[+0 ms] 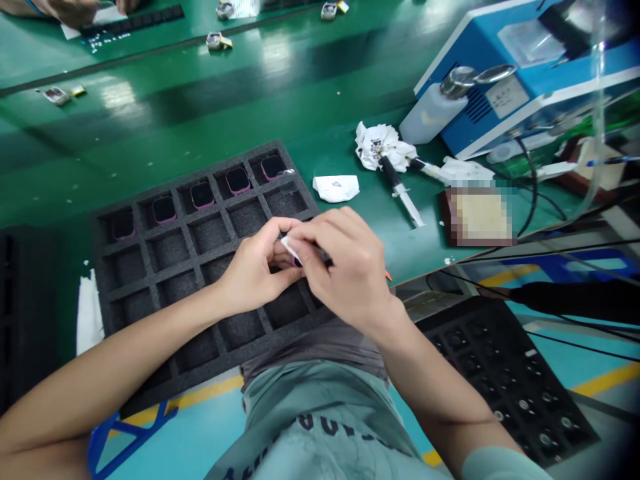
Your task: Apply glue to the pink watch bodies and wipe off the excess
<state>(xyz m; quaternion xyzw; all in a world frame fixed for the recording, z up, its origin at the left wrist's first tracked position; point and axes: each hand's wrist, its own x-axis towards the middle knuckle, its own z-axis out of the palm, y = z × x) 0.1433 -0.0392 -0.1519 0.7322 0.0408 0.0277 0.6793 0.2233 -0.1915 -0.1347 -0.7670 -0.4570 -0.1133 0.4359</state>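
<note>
Above the black foam tray (pixel 186 272), my two hands meet. My left hand (pixel 263 265) is curled round a small dark object with a purple edge (pixel 296 262), mostly hidden by the fingers. My right hand (pixel 345 267) pinches a small piece of white tissue (pixel 289 247) against that object. Several watch-like pieces with dark faces and purple frames lie in the tray's far row, among them one at the right end (pixel 273 167) and one at the left end (pixel 123 225). The nearer compartments in view hold no such pieces.
Right of the tray lie a folded white tissue (pixel 336 188), a syringe (pixel 403 193), crumpled stained tissue (pixel 375 145), a white bottle (pixel 433 113) and a blue machine (pixel 480 120). Another person's hands (pixel 75 10) are at the far left. A black tray (pixel 515 380) sits lower right.
</note>
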